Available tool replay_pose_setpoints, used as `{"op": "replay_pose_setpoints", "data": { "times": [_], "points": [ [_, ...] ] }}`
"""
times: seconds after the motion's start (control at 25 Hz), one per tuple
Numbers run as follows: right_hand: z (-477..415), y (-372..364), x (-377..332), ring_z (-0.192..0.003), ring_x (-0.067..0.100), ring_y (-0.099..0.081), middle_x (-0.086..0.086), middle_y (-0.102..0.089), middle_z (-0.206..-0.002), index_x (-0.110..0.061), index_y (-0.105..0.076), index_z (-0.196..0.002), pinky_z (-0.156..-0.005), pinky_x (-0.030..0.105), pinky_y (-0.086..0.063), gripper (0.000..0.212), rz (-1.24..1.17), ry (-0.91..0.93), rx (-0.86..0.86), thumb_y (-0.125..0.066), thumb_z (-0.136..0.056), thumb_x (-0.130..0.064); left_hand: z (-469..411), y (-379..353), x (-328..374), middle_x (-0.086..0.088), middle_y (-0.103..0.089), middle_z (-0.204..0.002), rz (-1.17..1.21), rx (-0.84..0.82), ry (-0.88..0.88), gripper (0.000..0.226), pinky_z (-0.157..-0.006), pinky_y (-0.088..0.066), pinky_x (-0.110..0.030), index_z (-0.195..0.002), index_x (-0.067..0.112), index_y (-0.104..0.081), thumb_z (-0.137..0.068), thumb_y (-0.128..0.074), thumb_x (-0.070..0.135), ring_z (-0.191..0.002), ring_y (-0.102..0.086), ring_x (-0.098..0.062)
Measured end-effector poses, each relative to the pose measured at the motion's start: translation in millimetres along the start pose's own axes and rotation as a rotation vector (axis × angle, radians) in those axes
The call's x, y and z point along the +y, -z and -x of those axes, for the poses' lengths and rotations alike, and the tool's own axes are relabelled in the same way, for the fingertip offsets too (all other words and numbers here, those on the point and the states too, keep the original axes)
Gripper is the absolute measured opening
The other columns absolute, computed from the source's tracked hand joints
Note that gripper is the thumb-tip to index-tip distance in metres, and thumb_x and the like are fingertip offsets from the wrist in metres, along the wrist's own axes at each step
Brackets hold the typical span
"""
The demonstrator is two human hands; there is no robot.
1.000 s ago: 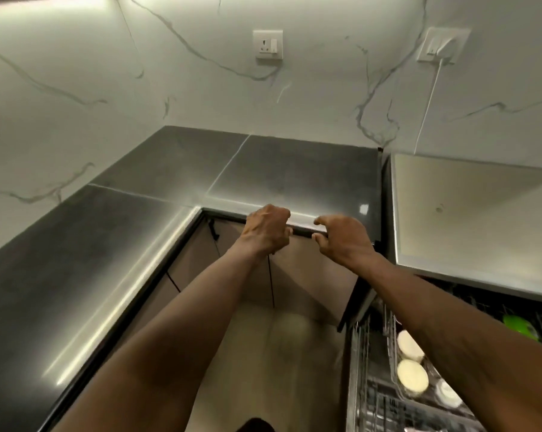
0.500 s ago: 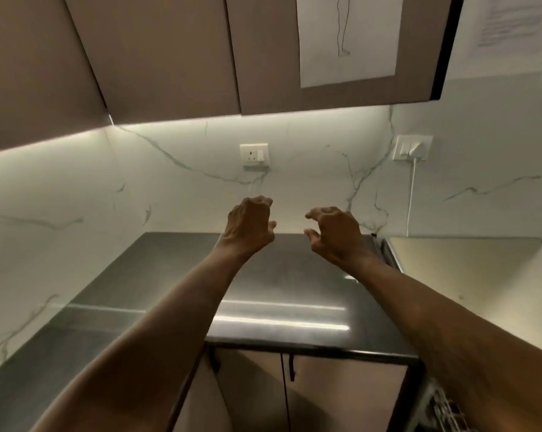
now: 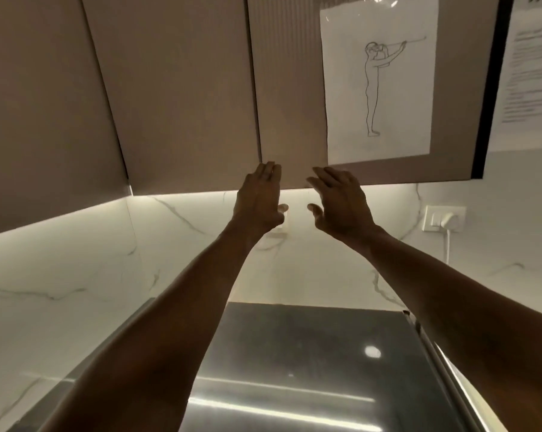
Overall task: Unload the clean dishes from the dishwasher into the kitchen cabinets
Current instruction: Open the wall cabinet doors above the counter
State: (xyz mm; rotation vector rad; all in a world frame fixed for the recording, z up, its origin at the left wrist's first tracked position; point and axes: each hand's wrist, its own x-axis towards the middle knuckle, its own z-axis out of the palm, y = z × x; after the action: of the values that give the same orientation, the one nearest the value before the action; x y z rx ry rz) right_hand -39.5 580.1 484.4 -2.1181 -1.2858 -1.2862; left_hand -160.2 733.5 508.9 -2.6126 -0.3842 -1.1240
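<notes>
Both my arms are raised toward the closed taupe upper cabinets [image 3: 182, 98]. My left hand [image 3: 258, 199] is open, fingers straight, its tips at the bottom edge of the cabinet door that carries a taped line drawing [image 3: 378, 82]. My right hand [image 3: 341, 202] is open beside it, fingers spread just below the same door's lower edge. Neither hand holds anything. The dishwasher and the dishes are out of view.
A dark polished countertop [image 3: 310, 363] lies below my arms. The white marble backsplash [image 3: 76, 260] is lit by an under-cabinet strip. A wall socket with a white plug [image 3: 444, 219] sits at right, and a printed sheet [image 3: 531, 73] hangs at the upper right.
My view has tilted up from the counter and dishwasher to the upper cabinets. Both hands rose and uncurled, reaching the cabinet door's bottom edge.
</notes>
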Motion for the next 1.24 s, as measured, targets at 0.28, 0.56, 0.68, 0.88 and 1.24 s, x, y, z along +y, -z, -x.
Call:
{"op": "replay_pose_setpoints", "data": {
  "times": [0.28,0.56,0.68,0.88,1.24],
  "points": [
    [-46,-29,20,-0.145,0.029,-0.036,0.009,-0.045,-0.153,-0.014,-0.05,-0.142,-0.119,0.051,-0.028,0.061,0.039,0.078,0.036,-0.07,-0.086,-0.032,-50,-52,-10,-0.015,-0.004,-0.165,-0.092,0.067,-0.088,0.115,-0.123,-0.014,-0.045,-0.157,0.004,-0.008,-0.076,-0.08,0.043,-0.153,-0.002,-0.031],
    [-52,-52,26,-0.149,0.028,-0.03,0.01,-0.039,-0.157,-0.013,-0.046,-0.147,-0.12,0.053,-0.025,0.056,0.052,0.077,0.133,-0.053,-0.097,-0.038,-72,-64,-18,-0.02,-0.005,-0.164,-0.245,0.193,-0.155,0.102,-0.123,-0.015,-0.047,-0.157,0.001,-0.01,-0.079,-0.074,0.016,-0.152,-0.003,-0.035],
    [-53,-57,21,-0.149,0.027,-0.029,0.008,-0.036,-0.159,-0.015,-0.043,-0.15,-0.121,0.052,-0.022,0.061,0.049,0.032,0.129,-0.049,-0.097,-0.045,-73,-63,-18,-0.021,-0.006,-0.164,-0.274,0.214,-0.165,0.093,-0.123,-0.016,-0.047,-0.157,0.001,-0.01,-0.085,-0.068,0.01,-0.152,-0.003,-0.036],
    [-52,-45,0,-0.144,0.029,-0.037,0.008,-0.04,-0.157,-0.015,-0.044,-0.148,-0.118,0.052,-0.027,0.068,0.015,-0.049,0.233,-0.056,-0.09,-0.05,-62,-59,-10,-0.021,-0.005,-0.164,-0.278,0.235,-0.152,0.079,-0.121,-0.016,-0.052,-0.157,0.001,-0.008,-0.095,-0.057,0.013,-0.151,-0.002,-0.038],
    [-31,-4,-29,-0.14,0.031,-0.042,0.007,-0.042,-0.155,-0.016,-0.047,-0.144,-0.113,0.05,-0.034,0.079,-0.082,-0.158,0.271,-0.05,-0.084,-0.067,-23,-10,9,-0.021,-0.007,-0.163,-0.213,0.297,-0.134,0.097,-0.115,-0.017,-0.066,-0.157,0.008,-0.016,-0.081,-0.074,0.024,-0.147,-0.004,-0.051]
  ]
}}
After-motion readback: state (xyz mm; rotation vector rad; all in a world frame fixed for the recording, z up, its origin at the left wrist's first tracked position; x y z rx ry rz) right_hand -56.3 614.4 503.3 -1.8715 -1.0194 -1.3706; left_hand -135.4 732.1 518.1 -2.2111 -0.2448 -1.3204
